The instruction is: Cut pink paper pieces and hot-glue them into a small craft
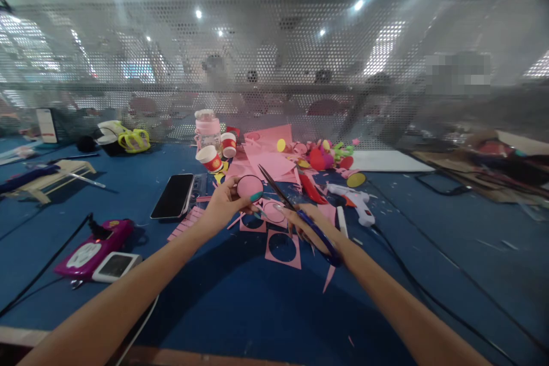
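Note:
Between the fingertips of my left hand (225, 201) is a pink paper circle (247, 186) with a dark outline. My right hand (318, 218) is closed around a pair of scissors (316, 230) with blue handles; the dark blades point up and to the left, apart from the circle. Below the hands lies a pink paper square with a round hole (271, 257). Another cut-out pink piece (253, 225) and a pink piece with a drawn circle (274, 211) lie under my fingers, partly covered.
Behind my hands are loose pink sheets (271, 161), two paper cups (209, 158) and a pink-lidded bottle (207, 128). A glue gun (358, 203) trails its cable on the right. On the left lie a phone (174, 197) and a purple power strip (92, 251).

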`<act>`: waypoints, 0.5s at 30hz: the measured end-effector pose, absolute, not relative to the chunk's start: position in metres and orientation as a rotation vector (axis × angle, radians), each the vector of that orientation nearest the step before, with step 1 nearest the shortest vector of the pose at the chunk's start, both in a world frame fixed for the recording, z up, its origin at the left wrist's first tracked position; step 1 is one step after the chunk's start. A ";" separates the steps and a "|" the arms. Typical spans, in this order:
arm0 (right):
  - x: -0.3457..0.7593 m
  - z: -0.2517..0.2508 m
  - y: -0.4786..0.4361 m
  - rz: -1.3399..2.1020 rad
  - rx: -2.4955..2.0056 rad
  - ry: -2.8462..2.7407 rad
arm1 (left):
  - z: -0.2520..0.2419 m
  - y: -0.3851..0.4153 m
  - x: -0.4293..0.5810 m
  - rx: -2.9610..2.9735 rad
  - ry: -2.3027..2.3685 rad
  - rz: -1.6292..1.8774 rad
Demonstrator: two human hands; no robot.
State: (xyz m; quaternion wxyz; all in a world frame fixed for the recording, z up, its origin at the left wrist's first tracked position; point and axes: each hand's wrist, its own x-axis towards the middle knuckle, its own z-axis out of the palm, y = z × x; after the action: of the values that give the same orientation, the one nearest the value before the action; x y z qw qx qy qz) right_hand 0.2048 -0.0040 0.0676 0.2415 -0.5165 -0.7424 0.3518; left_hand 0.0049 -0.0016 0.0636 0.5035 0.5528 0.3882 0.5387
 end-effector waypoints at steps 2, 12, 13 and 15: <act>0.205 0.067 -0.003 0.844 -1.455 -2.034 | 0.065 -0.004 0.006 1.325 0.940 1.313; 0.206 0.073 0.001 0.486 -1.866 -1.976 | 0.055 0.000 0.003 1.359 0.936 1.379; 0.205 0.074 0.000 0.423 -1.894 -1.987 | 0.054 0.001 0.003 1.348 0.955 1.388; 0.204 0.074 -0.001 0.309 -1.935 -2.005 | 0.051 0.004 0.001 1.315 0.977 1.433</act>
State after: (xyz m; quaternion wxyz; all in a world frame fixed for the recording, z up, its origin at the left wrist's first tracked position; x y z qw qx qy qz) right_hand 0.2037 -0.0011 0.0742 0.1681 -0.6805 -0.7049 0.1086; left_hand 0.0009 0.0037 0.0510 0.4641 0.5351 0.3976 0.5833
